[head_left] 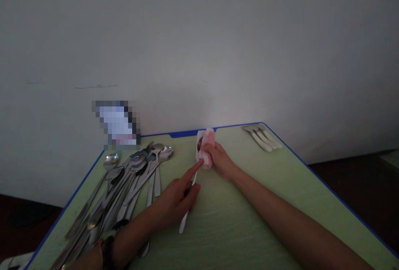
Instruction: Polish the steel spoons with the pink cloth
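One spoon (183, 225) is pointing forward and slightly right over the table (237, 207); I'm watching the left hand (177, 198) pinching its near handle, while the right hand (222, 161) is clasping a pink-and-white cloth (209, 140) against the far end!

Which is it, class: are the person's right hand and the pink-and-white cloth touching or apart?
Touching. The head view shows the right hand gripping the pink-and-white cloth, its thumb bent across the front.
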Demonstrator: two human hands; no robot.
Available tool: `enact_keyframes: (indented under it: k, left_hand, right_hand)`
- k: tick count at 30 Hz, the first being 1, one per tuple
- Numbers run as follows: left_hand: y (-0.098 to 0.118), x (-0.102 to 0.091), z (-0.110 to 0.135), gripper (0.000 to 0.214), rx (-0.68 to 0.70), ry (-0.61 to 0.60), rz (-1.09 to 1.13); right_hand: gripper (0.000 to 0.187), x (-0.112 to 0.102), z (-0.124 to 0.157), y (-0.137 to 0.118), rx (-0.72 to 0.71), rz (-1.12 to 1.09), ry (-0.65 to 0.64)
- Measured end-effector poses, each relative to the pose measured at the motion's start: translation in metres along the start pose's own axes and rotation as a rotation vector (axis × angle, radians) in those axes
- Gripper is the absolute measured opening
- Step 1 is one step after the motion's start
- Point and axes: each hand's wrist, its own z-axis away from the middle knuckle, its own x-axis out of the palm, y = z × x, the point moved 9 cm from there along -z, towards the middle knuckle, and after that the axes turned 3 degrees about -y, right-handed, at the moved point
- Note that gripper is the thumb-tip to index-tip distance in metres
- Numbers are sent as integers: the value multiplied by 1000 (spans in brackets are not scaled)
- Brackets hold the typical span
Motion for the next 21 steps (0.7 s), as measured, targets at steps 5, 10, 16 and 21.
enact_keyframes:
  k: [5,10,16,21]
  left_hand:
    - [-1,0,0,59,3,4,-11]
    - [0,0,-1,59,4,0,-19]
    - [0,-1,0,59,0,5,-6]
    - [3,-2,0,60,23,12,7]
  right_hand:
    - [14,0,0,0,-11,8,-9]
    - [13,0,0,1,-3,3,-15]
    - [21,2,1,3,1,-33,-42]
    - [31,6,2,1,12,-105,-96]
